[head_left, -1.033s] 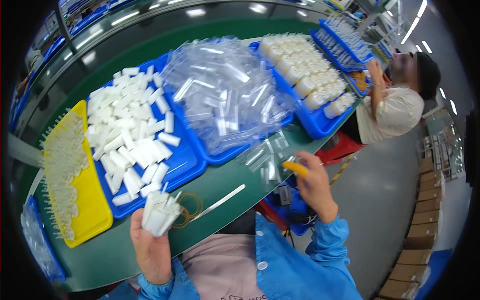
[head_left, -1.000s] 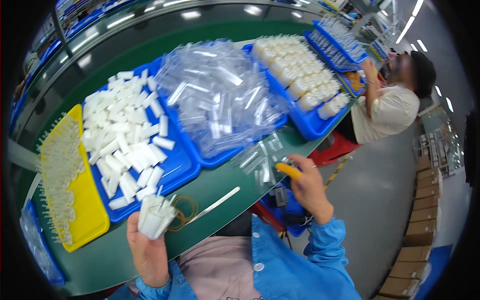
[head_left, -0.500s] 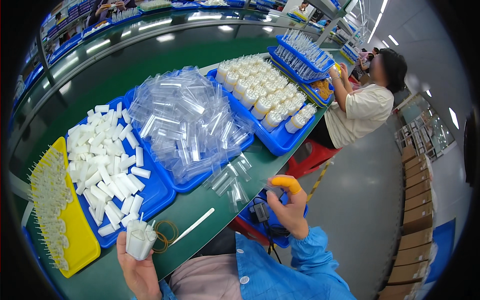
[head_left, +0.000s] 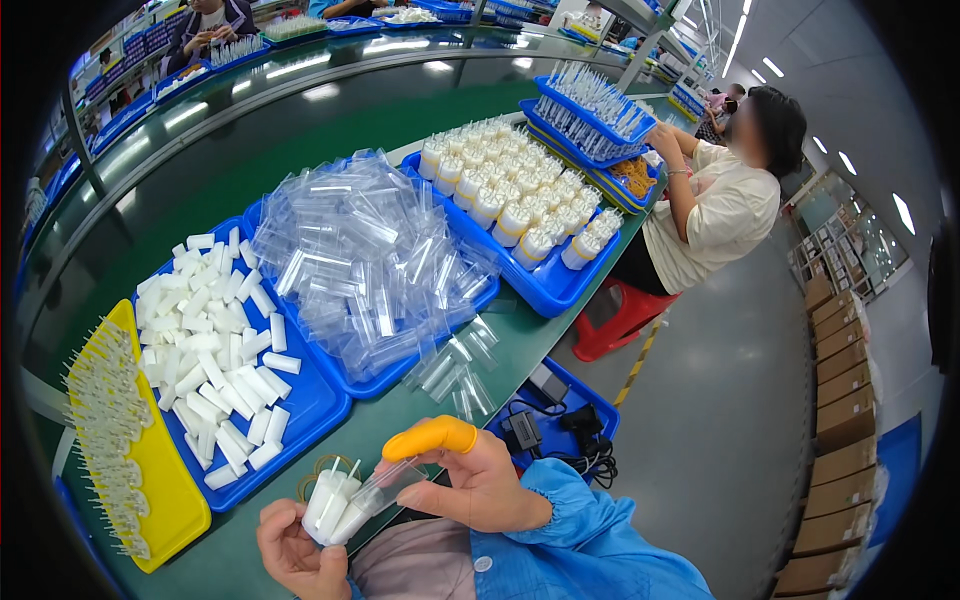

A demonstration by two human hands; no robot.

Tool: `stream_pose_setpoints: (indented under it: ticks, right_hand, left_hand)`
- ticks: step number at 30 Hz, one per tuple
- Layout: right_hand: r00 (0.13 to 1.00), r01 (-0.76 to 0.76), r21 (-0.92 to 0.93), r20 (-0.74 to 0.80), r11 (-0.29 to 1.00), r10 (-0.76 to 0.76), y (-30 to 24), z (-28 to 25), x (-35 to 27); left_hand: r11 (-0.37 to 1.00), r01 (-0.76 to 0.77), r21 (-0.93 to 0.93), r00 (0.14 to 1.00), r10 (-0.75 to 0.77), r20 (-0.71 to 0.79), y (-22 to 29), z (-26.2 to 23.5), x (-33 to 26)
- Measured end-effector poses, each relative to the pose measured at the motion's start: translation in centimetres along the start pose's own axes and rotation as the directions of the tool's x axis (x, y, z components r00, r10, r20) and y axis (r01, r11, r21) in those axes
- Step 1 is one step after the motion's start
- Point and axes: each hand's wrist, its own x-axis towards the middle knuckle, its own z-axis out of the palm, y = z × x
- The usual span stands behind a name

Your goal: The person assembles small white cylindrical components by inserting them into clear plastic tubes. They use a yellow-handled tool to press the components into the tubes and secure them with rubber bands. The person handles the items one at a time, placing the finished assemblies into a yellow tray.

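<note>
At the far left of the frame a yellow tray (head_left: 170,500) holds rows of thin pale sticks, seemingly untouched. Just right of it, a blue tray (head_left: 310,400) is strewn with loose white tubes (head_left: 215,340), a large stock not yet gathered. Low in the frame, the left hand (head_left: 295,550) has its fingers clamped around a bundle of white tubes (head_left: 330,500), held upright just above the near edge of the green tabletop (head_left: 400,420). Touching that bundle from the right is a clear plastic sleeve (head_left: 385,485), pinched between the fingers of the right hand (head_left: 480,490), whose forefinger wears an orange finger cot (head_left: 432,437). The sleeve's mouth meets the bundle, but whether any tube is inside cannot be told; I judge this bundle only at the start of being bagged. Further right, in the middle of the frame, a heap of clear sleeves (head_left: 370,260) fills a second blue tray, with a few spare ones (head_left: 455,365) on the tabletop, so much packing is left. At upper right, a third blue tray carries bundled white tubes (head_left: 520,195) standing in rows, apparently done, beside a seated co-worker (head_left: 715,215).
</note>
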Motion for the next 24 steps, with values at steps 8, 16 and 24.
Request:
stream_pose_setpoints:
  ticks: [8, 16, 24]
  right_hand:
    - [0.991, 0.044, 0.182, -0.134, 0.982, -0.020, 0.3, 0.3, 0.1]
    - [0.989, -0.020, 0.129, -0.145, 0.991, 0.038, 1.2, 0.7, 0.1]
    - [0.971, -0.019, 0.109, -0.236, 0.994, 0.044, 1.5, -0.1, 0.8]
  left_hand:
    - [0.996, -0.023, 0.081, 0.999, 0.020, 0.043, -0.9, 0.0, 0.3]
    - [0.982, -0.047, 0.185, 0.987, 0.017, 0.161, 0.5, -0.2, 0.4]
    - [0.911, -0.216, 0.351, 0.957, 0.126, 0.261, 0.1, -0.2, 0.9]
